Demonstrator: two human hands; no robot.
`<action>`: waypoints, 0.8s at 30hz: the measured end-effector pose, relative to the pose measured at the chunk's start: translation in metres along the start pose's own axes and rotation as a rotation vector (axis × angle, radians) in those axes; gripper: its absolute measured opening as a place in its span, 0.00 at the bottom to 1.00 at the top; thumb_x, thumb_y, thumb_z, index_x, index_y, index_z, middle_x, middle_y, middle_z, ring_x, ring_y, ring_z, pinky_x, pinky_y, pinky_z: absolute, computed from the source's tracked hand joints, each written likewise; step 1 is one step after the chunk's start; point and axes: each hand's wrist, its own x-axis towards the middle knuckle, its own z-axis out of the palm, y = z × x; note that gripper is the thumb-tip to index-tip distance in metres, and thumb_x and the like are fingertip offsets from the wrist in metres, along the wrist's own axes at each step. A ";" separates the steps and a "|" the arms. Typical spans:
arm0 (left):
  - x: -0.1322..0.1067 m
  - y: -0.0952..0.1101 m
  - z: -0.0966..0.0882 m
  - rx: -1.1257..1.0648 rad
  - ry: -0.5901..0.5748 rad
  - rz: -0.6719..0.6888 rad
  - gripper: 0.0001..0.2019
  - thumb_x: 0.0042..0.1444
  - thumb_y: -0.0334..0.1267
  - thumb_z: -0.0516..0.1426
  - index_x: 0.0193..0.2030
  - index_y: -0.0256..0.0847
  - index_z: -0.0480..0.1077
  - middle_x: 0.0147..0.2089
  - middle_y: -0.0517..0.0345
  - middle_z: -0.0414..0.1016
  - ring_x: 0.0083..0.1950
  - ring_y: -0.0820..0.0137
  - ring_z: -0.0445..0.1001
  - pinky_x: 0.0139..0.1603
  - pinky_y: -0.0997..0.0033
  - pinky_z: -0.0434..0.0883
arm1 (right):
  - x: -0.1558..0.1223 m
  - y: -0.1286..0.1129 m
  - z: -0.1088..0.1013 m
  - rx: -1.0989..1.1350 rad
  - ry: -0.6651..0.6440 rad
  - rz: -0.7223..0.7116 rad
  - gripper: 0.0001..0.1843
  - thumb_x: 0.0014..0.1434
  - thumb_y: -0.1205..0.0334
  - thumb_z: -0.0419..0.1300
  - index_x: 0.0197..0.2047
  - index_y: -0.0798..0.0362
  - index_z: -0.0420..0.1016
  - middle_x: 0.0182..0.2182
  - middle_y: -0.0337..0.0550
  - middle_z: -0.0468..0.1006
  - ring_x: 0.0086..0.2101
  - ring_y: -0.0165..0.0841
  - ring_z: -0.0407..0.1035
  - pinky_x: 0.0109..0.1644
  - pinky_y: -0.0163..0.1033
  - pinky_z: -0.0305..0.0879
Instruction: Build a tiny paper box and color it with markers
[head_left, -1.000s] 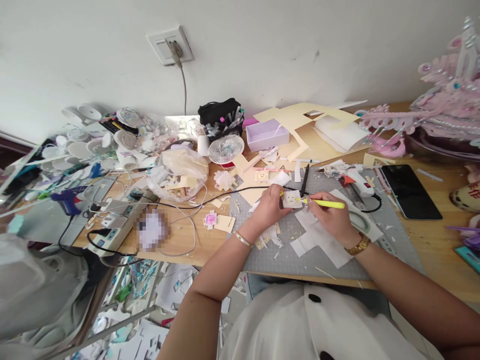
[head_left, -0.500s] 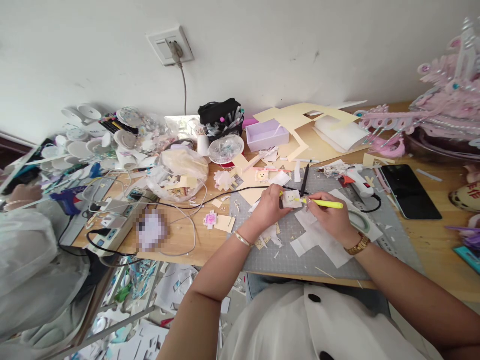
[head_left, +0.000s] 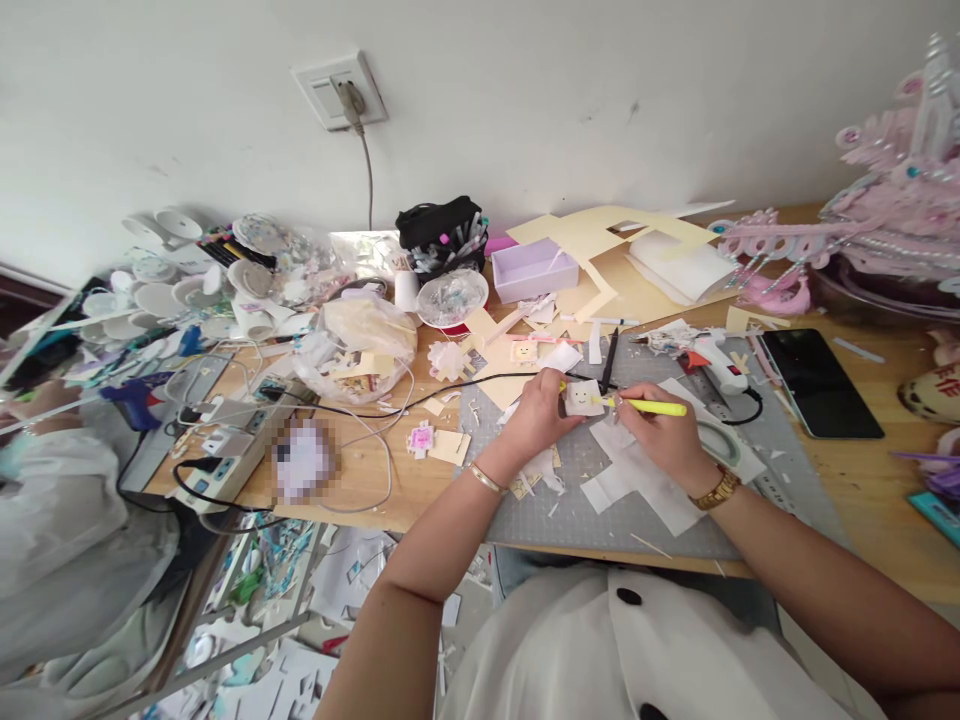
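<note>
My left hand (head_left: pixel 541 412) pinches a small white square piece (head_left: pixel 583 398) with a smiley face drawn on it, above the grey cutting mat (head_left: pixel 510 525). In my right hand (head_left: pixel 660 435) is a yellow marker (head_left: pixel 654 407), its tip pointing left at the right edge of the square. My fingers hide part of both. Under my right hand lies a white cross-shaped paper cutout (head_left: pixel 660 500). Just behind the square rests a black pen (head_left: pixel 610 360). A yellowish piece with a face (head_left: pixel 524 350) lies further back.
A white hot glue gun (head_left: pixel 716 365) and a dark tablet (head_left: pixel 821 382) lie to the right. Behind are a lilac box (head_left: pixel 535 272) and a black pencil case (head_left: pixel 441 225). Cables and a power strip (head_left: pixel 240 460) run left, near a co-worker's sleeve (head_left: pixel 67 500).
My hands, the square and the marker stay almost still. At the far left, the co-worker's arm has shifted, and a thin pale strip now shows near that hand.
</note>
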 end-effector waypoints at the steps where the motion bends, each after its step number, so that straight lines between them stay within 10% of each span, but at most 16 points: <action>1: 0.000 0.000 0.000 0.000 0.002 0.002 0.24 0.48 0.35 0.69 0.47 0.43 0.61 0.48 0.50 0.72 0.51 0.58 0.73 0.53 0.57 0.72 | 0.000 0.000 0.000 0.000 -0.010 -0.002 0.07 0.58 0.57 0.59 0.30 0.48 0.74 0.22 0.39 0.78 0.23 0.34 0.70 0.29 0.37 0.63; 24: 0.002 -0.007 0.006 0.029 0.036 0.059 0.25 0.48 0.36 0.69 0.48 0.43 0.60 0.48 0.51 0.72 0.50 0.58 0.75 0.51 0.56 0.72 | 0.000 -0.003 0.001 -0.021 -0.169 -0.134 0.07 0.59 0.57 0.59 0.38 0.47 0.78 0.30 0.41 0.84 0.24 0.34 0.73 0.30 0.38 0.67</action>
